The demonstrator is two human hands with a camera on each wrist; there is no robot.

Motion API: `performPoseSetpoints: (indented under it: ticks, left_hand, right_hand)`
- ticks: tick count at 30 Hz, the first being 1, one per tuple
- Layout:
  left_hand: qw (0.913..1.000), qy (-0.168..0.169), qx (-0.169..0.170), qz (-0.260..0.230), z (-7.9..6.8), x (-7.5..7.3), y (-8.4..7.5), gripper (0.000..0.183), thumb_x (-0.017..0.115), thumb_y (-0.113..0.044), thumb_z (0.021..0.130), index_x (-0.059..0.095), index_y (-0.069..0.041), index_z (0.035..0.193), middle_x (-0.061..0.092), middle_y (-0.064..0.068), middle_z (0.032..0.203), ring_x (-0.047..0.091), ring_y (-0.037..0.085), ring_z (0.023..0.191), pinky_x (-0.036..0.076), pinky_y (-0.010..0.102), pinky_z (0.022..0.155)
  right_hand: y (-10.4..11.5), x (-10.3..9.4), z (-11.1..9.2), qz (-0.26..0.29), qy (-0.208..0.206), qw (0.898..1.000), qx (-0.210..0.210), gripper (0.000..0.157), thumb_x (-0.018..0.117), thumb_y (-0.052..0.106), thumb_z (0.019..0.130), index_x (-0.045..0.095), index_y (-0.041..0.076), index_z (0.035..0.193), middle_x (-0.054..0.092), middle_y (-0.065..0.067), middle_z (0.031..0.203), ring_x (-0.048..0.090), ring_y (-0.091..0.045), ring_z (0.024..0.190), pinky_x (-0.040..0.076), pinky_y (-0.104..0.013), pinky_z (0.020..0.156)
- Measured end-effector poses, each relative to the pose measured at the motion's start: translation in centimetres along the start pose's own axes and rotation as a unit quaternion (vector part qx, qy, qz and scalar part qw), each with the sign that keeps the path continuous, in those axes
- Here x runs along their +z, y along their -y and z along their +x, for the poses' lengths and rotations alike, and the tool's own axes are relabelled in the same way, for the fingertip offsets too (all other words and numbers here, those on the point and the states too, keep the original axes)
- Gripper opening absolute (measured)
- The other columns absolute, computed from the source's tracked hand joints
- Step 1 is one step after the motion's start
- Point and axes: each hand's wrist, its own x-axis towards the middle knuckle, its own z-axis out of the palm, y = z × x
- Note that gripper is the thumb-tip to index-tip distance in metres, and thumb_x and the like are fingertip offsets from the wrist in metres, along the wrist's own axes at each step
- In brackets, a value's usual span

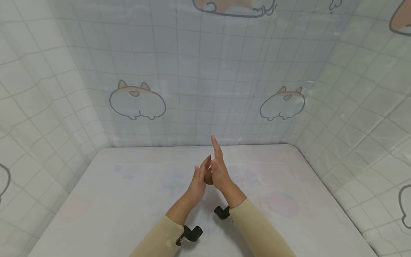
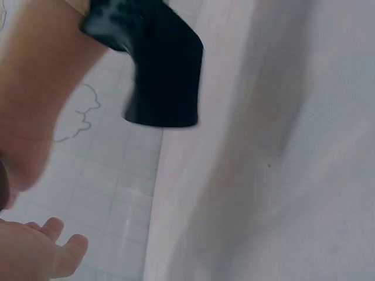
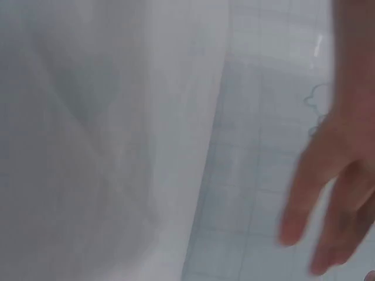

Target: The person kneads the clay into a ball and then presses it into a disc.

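Observation:
Above the table my left hand [image 1: 196, 186] and right hand [image 1: 221, 175] face each other, palms inward. Between the palms sits a small brown roundish lump [image 1: 208, 177], partly hidden by both hands; its material does not show. My right fingers extend forward, one reaching higher than the rest, while the left fingers are extended and slanted toward the right hand. A dark edge of the lump [image 2: 3, 186] shows at the border of the left wrist view. The right wrist view shows a blurred hand [image 3: 345, 170] with its fingers spread apart.
A pale, faintly patterned table [image 1: 128, 200] lies under the hands. Grid-patterned sheeting [image 1: 205, 107] with cartoon animal outlines rises at the back and both sides. Black wrist devices [image 1: 193, 233] stick out from the cream sleeves [image 1: 260, 228].

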Motion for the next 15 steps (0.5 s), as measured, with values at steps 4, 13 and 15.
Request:
performPoseSetpoints:
  ticks: [4, 13, 15]
  left_hand:
    - [0.9996, 0.01, 0.025, -0.006, -0.1, 0.1, 0.0, 0.084, -0.002, -0.07, 0.097, 0.001, -0.016, 0.162, -0.004, 0.012, 0.167, 0.002, 0.04, 0.151, -0.011, 0.072, 0.109]
    - [0.9967, -0.017, 0.079, -0.009, 0.0, 0.1, -1.0, 0.089, 0.003, -0.073, 0.097, -0.003, -0.013, 0.161, -0.009, 0.007, 0.167, -0.004, 0.036, 0.151, -0.009, 0.066, 0.113]
    - [0.9956, -0.021, 0.091, -0.004, 0.1, 0.0, -1.4, 0.088, 0.003, -0.072, 0.097, -0.003, -0.012, 0.161, -0.008, 0.006, 0.167, -0.004, 0.033, 0.152, -0.008, 0.064, 0.114]
  right_hand:
    - [-0.7, -0.2, -0.1, -0.009, -0.001, 1.0, 0.01, 0.091, 0.011, 0.076, 0.096, 0.005, 0.014, 0.162, 0.006, -0.009, 0.167, 0.007, -0.029, 0.152, 0.014, -0.071, 0.111]
    - [-1.9, 0.2, -1.0, 0.02, 0.023, 0.997, 0.067, 0.095, 0.012, 0.081, 0.092, 0.003, 0.019, 0.162, 0.002, -0.006, 0.167, 0.006, -0.031, 0.152, 0.013, -0.069, 0.112]
    - [-2.0, 0.5, -1.3, 0.03, 0.031, 0.997, 0.07, 0.094, 0.011, 0.081, 0.092, 0.002, 0.019, 0.162, 0.001, -0.01, 0.167, 0.011, -0.034, 0.149, 0.017, -0.067, 0.111]
